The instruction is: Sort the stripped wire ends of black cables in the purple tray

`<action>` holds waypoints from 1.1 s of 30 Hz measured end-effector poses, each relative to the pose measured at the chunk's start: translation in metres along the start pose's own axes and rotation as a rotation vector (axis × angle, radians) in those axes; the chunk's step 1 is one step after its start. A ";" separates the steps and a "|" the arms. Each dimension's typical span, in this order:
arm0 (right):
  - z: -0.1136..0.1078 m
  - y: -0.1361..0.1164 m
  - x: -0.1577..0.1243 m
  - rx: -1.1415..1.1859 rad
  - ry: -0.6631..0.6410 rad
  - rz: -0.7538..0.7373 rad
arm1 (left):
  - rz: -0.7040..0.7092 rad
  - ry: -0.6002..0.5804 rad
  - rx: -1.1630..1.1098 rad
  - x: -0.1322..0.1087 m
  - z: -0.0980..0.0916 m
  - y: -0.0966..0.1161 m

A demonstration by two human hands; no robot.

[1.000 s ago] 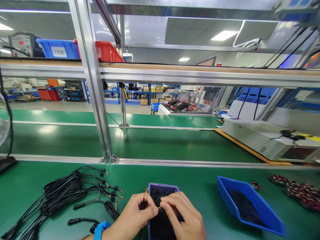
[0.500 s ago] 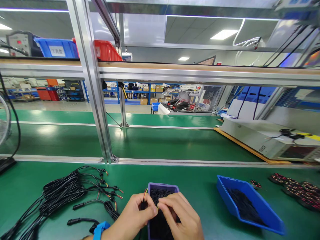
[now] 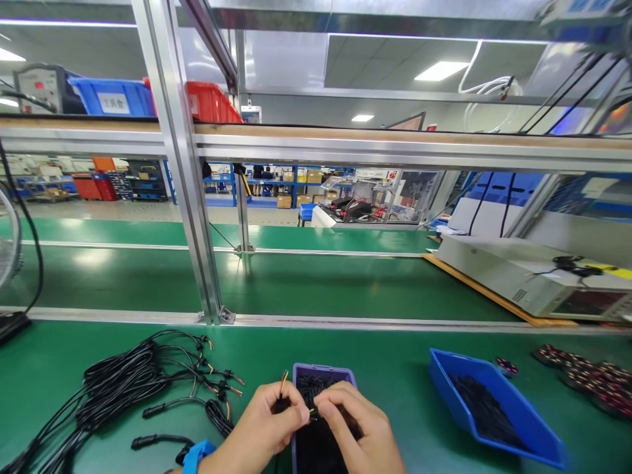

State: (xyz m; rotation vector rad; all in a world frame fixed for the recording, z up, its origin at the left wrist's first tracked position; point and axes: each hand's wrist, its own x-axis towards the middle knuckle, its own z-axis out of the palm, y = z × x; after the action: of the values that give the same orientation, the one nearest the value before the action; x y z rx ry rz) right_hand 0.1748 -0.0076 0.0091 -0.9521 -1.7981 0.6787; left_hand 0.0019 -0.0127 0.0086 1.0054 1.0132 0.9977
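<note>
My left hand [image 3: 274, 421] is closed in a pinch around a black cable [image 3: 282, 403], whose thin red and yellow wire ends stick up above the fingers. Close against it, my right hand [image 3: 358, 424] pinches with thumb and forefinger what looks like a small black tube [image 3: 314, 415]. A bit of yellow wire shows between the two sets of fingertips; the exact contact there is too small to tell. Both hands are over a purple bin [image 3: 323, 366] of short black tube-like pieces, partly hidden by the hands.
Left on the green bench lies a bundle of black cables [image 3: 123, 372] with bare coloured ends. To the right are a blue bin [image 3: 449, 395] of black pieces and several dark round parts [image 3: 587, 375]. A metal post [image 3: 190, 164] rises behind the bench's near section.
My fingertips have parted slightly, and more of the yellow wire and a small black piece shows between them. The cable's wire ends lean a little further left.
</note>
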 end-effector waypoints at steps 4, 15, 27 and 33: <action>0.000 -0.003 0.000 -0.026 0.016 -0.034 | 0.010 0.012 -0.006 0.000 0.000 -0.001; 0.002 0.000 0.001 -0.054 0.018 -0.099 | 0.009 0.004 0.014 0.000 0.000 0.001; 0.000 0.000 0.000 -0.071 0.063 -0.132 | -0.011 -0.013 0.015 0.003 0.000 -0.002; 0.003 0.001 0.000 -0.067 0.036 -0.107 | 0.021 -0.009 0.011 0.005 -0.003 -0.007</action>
State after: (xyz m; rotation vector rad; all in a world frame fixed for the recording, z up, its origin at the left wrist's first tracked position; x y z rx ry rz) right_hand 0.1720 -0.0069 0.0071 -0.8996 -1.8353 0.5342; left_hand 0.0016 -0.0095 0.0001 1.0306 1.0041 1.0048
